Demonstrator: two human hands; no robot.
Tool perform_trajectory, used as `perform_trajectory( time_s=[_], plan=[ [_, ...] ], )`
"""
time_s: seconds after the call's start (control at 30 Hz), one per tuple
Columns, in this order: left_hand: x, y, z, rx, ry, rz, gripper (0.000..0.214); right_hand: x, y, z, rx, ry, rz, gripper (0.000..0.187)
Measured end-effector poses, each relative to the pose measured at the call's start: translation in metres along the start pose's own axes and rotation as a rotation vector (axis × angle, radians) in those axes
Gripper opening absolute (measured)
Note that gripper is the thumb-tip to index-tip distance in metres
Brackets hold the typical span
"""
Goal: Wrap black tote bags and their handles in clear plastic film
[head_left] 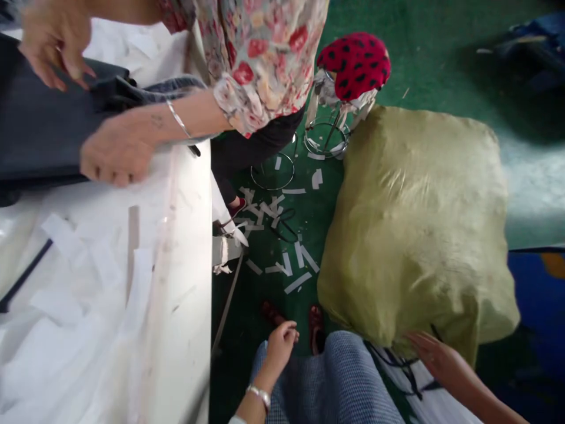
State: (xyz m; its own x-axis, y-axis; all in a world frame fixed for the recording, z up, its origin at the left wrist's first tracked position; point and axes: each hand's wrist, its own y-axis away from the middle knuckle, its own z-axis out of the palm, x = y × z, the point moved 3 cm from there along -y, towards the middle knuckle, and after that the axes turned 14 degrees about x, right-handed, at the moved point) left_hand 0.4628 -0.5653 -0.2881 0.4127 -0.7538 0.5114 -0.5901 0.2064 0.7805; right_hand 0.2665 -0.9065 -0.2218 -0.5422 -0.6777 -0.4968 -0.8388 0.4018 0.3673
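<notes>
My left hand hangs over my lap in checked blue cloth, fingers curled in, and I see nothing in them. A bracelet sits on that wrist. My right hand lies with its fingers stretched out against the lower edge of a big yellow-green sack that stands on the green floor. Dark cords trail under the sack beside that hand.
A white table with white cloth strips fills the left. A co-worker in a floral shirt handles dark fabric there. White scraps litter the floor. A stool with a red spotted cushion stands behind the sack.
</notes>
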Motion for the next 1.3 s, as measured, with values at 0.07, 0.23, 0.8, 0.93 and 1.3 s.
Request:
perform_trajectory(
  time_s=[0.07, 0.23, 0.8, 0.93, 1.3],
  plan=[
    [-0.005, -0.071, 0.011, 0.054, -0.03, 0.01, 0.027, -0.01, -0.049, 0.054, -0.022, -0.053, 0.023, 0.04],
    [-0.039, -0.259, 0.061, 0.3, -0.198, 0.023, 0.023, -0.002, -0.226, 0.246, -0.007, -0.035, 0.107, 0.034],
    [-0.086, -0.438, 0.084, 0.062, -0.475, 0.503, 0.018, 0.068, -0.384, 0.403, -0.008, 0.101, -0.186, 0.023],
    [-0.081, -0.446, 0.034, -0.056, -0.567, 0.541, 0.024, 0.043, -0.394, 0.421, -0.216, 0.087, -0.408, 0.027],
    [-0.152, -0.418, 0.039, 0.15, -0.57, 0.458, 0.021, 0.038, -0.373, 0.408, -0.323, 0.117, -0.714, 0.018]
  ],
)
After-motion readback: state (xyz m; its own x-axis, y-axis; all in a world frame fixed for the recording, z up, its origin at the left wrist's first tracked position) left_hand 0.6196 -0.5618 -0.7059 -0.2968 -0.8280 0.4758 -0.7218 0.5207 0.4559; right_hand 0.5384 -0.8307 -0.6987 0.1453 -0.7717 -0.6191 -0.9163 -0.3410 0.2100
